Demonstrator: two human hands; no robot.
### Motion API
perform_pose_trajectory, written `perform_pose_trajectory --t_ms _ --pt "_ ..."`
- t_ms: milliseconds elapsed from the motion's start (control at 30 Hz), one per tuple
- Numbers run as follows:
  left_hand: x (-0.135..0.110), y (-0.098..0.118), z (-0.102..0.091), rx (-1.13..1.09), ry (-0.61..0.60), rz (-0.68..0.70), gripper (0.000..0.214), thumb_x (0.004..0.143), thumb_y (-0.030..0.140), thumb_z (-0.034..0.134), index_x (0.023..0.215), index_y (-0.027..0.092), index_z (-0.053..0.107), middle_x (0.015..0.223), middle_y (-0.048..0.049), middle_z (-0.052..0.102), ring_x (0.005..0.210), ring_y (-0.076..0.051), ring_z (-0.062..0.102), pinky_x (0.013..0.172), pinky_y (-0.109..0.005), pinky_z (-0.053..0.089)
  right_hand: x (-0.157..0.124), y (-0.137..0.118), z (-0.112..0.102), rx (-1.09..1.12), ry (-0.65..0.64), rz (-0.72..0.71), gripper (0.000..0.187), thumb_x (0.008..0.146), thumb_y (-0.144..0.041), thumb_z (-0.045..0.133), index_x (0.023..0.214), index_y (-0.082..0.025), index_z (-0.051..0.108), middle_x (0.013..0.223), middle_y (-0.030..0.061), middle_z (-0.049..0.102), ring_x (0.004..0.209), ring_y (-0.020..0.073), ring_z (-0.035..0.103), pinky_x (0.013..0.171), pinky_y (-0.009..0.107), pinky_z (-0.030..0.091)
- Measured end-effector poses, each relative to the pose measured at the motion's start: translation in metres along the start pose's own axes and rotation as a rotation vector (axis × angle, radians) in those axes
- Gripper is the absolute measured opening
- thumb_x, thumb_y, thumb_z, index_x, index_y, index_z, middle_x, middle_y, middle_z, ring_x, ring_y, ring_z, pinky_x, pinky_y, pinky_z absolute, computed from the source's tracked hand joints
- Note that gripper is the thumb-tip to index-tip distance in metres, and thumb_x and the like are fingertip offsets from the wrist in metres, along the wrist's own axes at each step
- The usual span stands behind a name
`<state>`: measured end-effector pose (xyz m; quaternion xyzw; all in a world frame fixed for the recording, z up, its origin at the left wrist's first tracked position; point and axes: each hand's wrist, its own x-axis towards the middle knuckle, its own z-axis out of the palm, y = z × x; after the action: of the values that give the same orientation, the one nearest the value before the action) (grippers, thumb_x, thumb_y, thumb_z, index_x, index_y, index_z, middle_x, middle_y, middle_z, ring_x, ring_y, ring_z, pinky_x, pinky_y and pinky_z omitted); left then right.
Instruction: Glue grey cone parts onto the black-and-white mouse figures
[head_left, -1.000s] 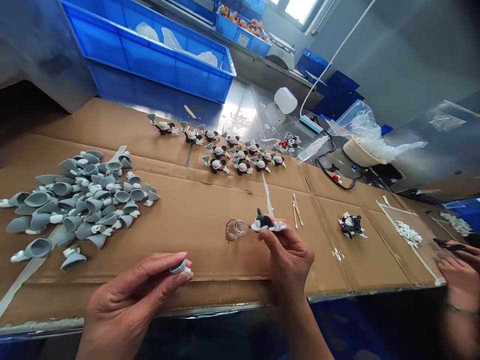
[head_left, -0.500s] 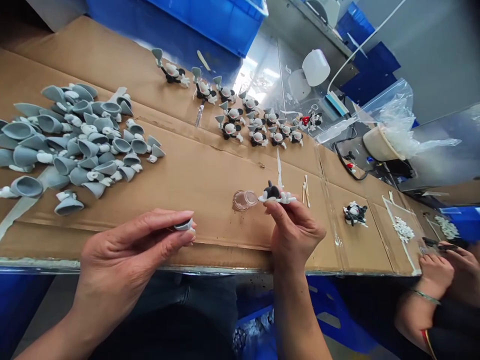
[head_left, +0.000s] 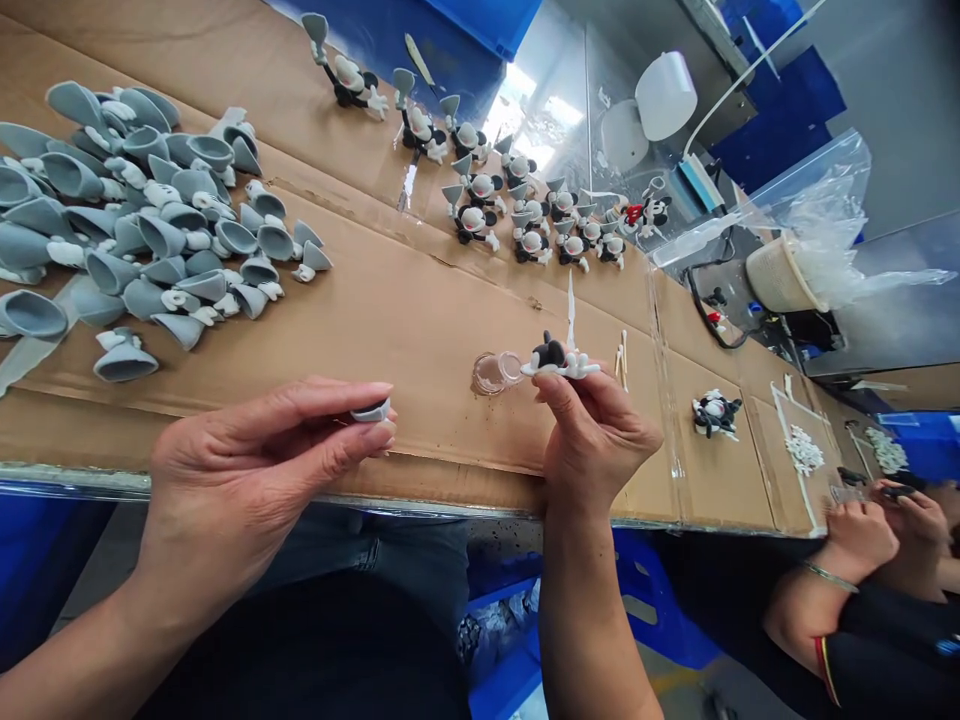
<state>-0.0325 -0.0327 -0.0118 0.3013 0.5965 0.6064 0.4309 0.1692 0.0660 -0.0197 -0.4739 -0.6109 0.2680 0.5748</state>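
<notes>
**Counter** [head_left: 390, 300]: long, topped with flattened brown cardboard, running across the view and cut off at the left.

**Heap of grey cone-shaped parts** [head_left: 150, 220]: loose at the left of the counter, many joined to white gloved hands. This is the larger stock, and its lower layers are hidden.

**Rows of Mickey Mouse figurines** [head_left: 525, 210]: more than a dozen stand assembled beyond the hands, each with a grey cone attached. One further black-and-white figurine [head_left: 715, 413] lies to the right, its cone not visible.

**Left hand** [head_left: 255, 470]: at the counter's front edge, fingers together and pinched on a small grey piece [head_left: 373, 411], which they largely conceal.

**Right hand** [head_left: 592, 440]: fingers clamped on a black-and-white figurine [head_left: 559, 360], held up just above the counter. No grey cone shows on it, and the grip covers its underside.

**Clear plastic cup** [head_left: 493, 372]: just beside the held figurine, with a brownish tint; the contents are hard to make out.

**Cotton swabs** [head_left: 622, 358]: a few, just beyond the right hand.

**Pile of small white parts** [head_left: 805, 450]: far right, near a co-worker's hands [head_left: 855, 535]; the item they hold is too small to identify.
</notes>
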Motion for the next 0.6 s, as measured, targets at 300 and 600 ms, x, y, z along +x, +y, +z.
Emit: perform_pose_trajectory --t_ms 300,600 --pt "-0.0016 0.0044 0.0019 0.004 0.048 -0.01 0.02 0.07 0.027 0.088 0.086 0.036 0.083 0.08 0.0087 0.079 0.069 -0.012 0.074 0.072 -0.015 0.062 -0.0006 0.0002 0.0001 0.032 -0.016 -0.017 0.022 0.075 -0.007 0.083 0.083 -0.028 0.082 0.083 -0.0023 0.074 0.08 0.0181 0.071 0.07 0.032 0.057" --pt "-0.0001 0.0023 0.0014 -0.004 0.046 -0.004 0.022 0.07 0.027 0.088 0.086 0.039 0.082 0.084 0.0104 0.079 0.07 -0.013 0.074 0.076 -0.019 0.063 0.0008 -0.0005 -0.0007 -0.009 0.012 0.009 0.009 0.075 -0.017 0.083 0.079 -0.025 0.079 0.081 -0.0004 0.072 0.082 0.0204 0.07 0.073 0.036 0.059"
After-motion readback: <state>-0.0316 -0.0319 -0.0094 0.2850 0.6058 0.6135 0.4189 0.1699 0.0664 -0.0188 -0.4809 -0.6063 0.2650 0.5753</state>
